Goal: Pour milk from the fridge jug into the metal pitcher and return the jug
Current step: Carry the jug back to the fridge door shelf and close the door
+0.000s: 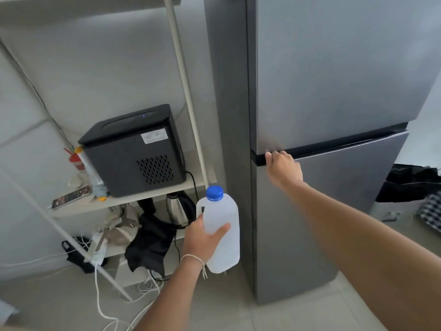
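Note:
My left hand [202, 237] grips a white plastic milk jug [223, 237] with a blue cap, held upright just left of the grey fridge [334, 91]. My right hand [282, 167] reaches to the dark gap between the fridge's upper and lower doors, fingers curled over the top edge of the lower door [334, 199] near its left corner. Both fridge doors look closed. The metal pitcher is not in view.
A white shelf rack [188, 96] stands left of the fridge. It bears a black box appliance [133, 149], a steel kettle [176, 209], black cloth and bags. White cables trail over the floor below. Dark bags [410, 182] lie at the right.

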The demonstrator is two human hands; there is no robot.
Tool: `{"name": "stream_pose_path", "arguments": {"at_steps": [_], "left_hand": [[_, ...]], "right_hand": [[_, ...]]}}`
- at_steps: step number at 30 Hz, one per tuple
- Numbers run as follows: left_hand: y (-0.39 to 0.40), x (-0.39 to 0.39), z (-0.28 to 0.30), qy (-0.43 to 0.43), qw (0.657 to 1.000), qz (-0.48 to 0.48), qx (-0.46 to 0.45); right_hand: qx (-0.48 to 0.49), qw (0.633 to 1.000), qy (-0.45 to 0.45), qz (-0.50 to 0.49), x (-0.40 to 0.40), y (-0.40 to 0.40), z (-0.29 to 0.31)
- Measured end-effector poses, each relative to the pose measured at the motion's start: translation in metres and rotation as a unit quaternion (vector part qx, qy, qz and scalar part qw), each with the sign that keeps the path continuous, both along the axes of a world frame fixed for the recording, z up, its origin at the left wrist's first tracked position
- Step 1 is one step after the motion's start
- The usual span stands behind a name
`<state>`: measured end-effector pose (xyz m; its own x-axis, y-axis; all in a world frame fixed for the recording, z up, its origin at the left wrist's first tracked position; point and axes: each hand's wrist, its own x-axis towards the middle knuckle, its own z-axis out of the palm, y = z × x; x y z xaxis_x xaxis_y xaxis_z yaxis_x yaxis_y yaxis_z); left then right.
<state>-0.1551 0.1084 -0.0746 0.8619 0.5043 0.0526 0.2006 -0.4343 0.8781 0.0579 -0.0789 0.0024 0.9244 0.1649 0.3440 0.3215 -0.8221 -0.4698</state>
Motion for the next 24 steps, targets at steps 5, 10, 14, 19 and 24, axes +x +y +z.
{"name": "stream_pose_path", "arguments": {"at_steps": [5, 10, 14, 19, 24], "left_hand": [[-0.013, -0.004, 0.005, 0.013, 1.000, -0.023, 0.011], [-0.020, 0.000, 0.014, -0.004, 1.000, -0.023, -0.003], [-0.023, 0.008, 0.016, -0.008, 0.999, -0.030, -0.012], [-0.030, 0.018, 0.014, -0.002, 0.999, -0.050, 0.006], [-0.054, 0.025, 0.017, -0.003, 0.995, -0.083, 0.054]], "right_hand": [[0.029, 0.998, 0.055, 0.010, 0.004, -0.001, 0.010], [0.055, 0.996, 0.064, -0.003, 0.005, -0.001, 0.013], [0.079, 0.994, 0.068, -0.029, 0.002, -0.006, 0.015], [0.044, 0.994, -0.002, -0.102, -0.026, -0.030, 0.002], [0.090, 0.993, 0.020, -0.078, -0.063, -0.073, 0.010]]}}
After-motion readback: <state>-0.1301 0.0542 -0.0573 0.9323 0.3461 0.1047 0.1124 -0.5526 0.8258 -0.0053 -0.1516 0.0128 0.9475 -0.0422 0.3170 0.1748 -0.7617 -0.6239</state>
